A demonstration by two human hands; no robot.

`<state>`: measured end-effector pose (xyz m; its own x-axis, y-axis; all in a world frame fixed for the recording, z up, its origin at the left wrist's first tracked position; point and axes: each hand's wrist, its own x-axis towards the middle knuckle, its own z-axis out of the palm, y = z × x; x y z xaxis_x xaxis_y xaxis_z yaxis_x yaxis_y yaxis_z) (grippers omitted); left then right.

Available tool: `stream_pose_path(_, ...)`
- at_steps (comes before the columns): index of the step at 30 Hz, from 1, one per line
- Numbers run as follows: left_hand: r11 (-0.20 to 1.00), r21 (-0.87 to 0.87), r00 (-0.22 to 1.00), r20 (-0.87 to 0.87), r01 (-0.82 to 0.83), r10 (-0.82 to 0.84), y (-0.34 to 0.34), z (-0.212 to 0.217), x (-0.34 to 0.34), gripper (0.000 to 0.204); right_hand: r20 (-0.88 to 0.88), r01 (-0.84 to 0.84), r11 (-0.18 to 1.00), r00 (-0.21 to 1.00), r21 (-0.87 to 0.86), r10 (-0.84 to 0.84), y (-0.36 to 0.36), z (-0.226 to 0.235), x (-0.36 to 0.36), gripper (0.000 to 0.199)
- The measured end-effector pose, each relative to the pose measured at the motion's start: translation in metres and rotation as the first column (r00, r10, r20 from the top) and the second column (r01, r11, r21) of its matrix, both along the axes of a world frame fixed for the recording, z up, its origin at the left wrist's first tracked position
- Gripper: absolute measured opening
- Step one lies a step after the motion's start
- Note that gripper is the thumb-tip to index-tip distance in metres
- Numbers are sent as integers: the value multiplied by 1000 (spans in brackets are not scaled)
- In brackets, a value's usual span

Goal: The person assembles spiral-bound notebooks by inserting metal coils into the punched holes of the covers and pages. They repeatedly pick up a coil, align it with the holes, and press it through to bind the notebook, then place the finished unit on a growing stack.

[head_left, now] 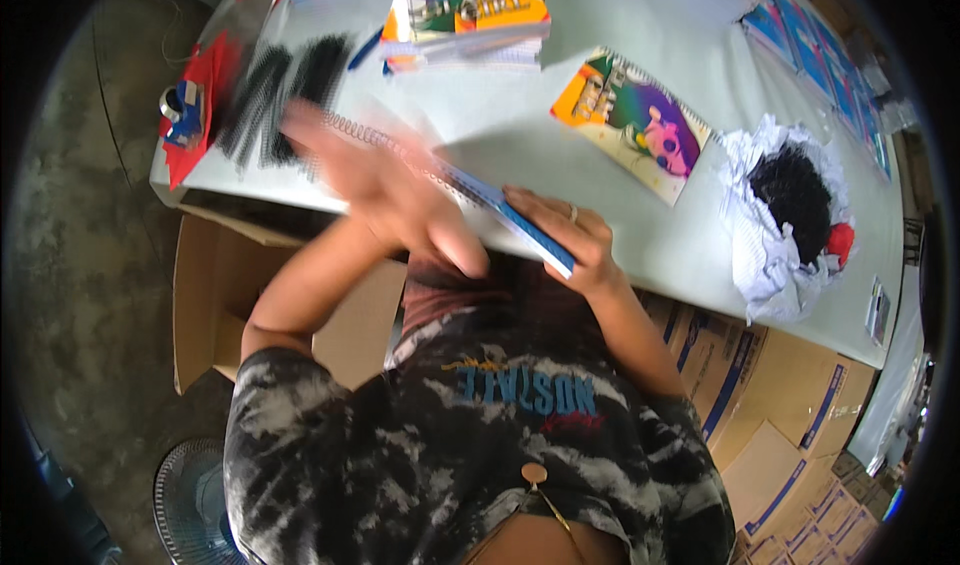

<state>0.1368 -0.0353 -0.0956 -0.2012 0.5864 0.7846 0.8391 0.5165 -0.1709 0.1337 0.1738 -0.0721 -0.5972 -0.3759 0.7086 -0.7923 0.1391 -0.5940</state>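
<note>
My right hand [570, 233] grips a notebook [540, 237], tilted so that mainly its blue-and-white edge shows. A thin spiral wire coil [355, 130] runs along that edge and sticks out past its far left end. Over the coil is my left hand [385, 185], blurred by motion, its fingers stretched out and the thumb apart. Whether its palm touches the coil I cannot tell. To the left on the table lie black spiral coils [258, 105]. A colourful spiral notebook [640, 125] rests to the right of my hands.
Beyond my hands stands a stack of notebooks [470, 40], with a blue pen [366, 50] beside it. At right sits crumpled white paper [775, 265] holding black scraps [792, 200]. A tape dispenser [183, 115] lies on red material at left. An open cardboard box [215, 285] stands below the table edge.
</note>
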Motion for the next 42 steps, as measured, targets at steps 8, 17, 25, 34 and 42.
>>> stream_pose_path(8, 975, -129, 981, 45, -182, 189, 5, 3, 10, 89, -7, 12, 1000, 1000, -28, -13, -6, -6, -3, 42)
stream_pose_path(17, 998, 56, 986, -169, -7, 16, 20, -5, -5, 83, 48, 38, 999, 998, -19, -37, -11, 0, -3, 45)
stream_pose_path(25, 999, -39, 992, -126, -5, 0, 26, 7, -9, 84, 86, 41, 996, 996, -79, -34, -12, -3, -10, 44)
stream_pose_path(34, 985, 144, 966, 252, -98, 60, 51, 8, 12, 95, 219, -79, 980, 969, -180, 118, -14, 3, -10, 64)
stream_pose_path(42, 812, 453, 389, 868, -369, -307, 44, 108, 22, 26, 145, -3, 954, 989, 298, -42, 7, 87, -14, 57)
